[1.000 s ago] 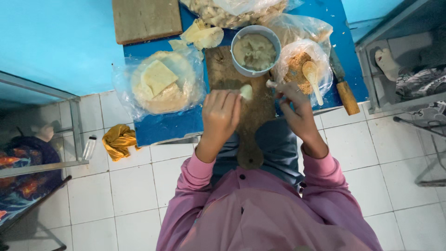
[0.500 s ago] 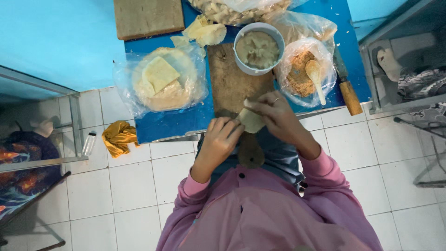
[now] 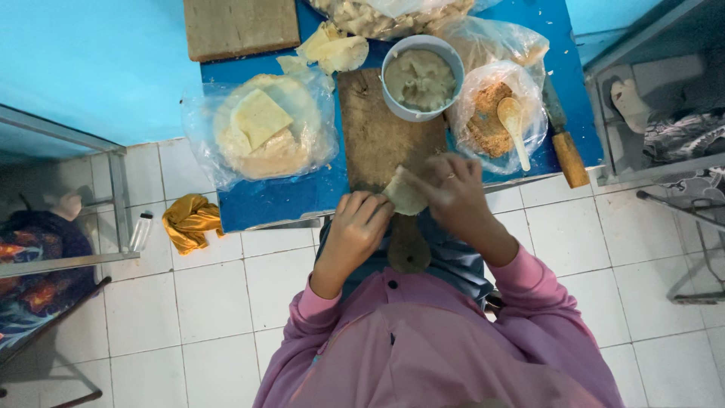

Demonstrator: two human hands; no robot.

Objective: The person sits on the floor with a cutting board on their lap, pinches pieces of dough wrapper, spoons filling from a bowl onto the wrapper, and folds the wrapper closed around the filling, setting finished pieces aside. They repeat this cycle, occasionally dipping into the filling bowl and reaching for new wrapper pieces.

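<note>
Holding a small pale dough wrapper (image 3: 405,195) just below the middle of the frame, between both hands, at the near end of a worn wooden cutting board (image 3: 381,132). Left hand (image 3: 359,229) curled under the wrapper's lower left edge, fingers closed on it. Right hand (image 3: 455,193) pressed on the wrapper from the right, fingers pinched together over its folded top edge; slightly blurred, so the exact finger placement cannot be told. Wrapper folded, roughly triangular, held just off the board's lower end, above the lap.

Resting on a blue table (image 3: 272,198) across the top of the frame. Standing at the board's upper right, a pale blue bowl (image 3: 421,77) of greyish filling. Lying to the right of the bowl, a clear plastic bag (image 3: 495,113) of brownish crumbs with a pale spoon (image 3: 514,128) in it. Lying at the table's right edge, a knife with a wooden handle (image 3: 565,147). Sitting left of the board, a stack of round dough sheets (image 3: 268,128) inside a clear bag, a square sheet on top. Lying at the upper left of the table, a second wooden board (image 3: 240,26). Crumpled on the white tiled floor (image 3: 189,295) at lower left of the table, a yellow cloth (image 3: 190,221).
</note>
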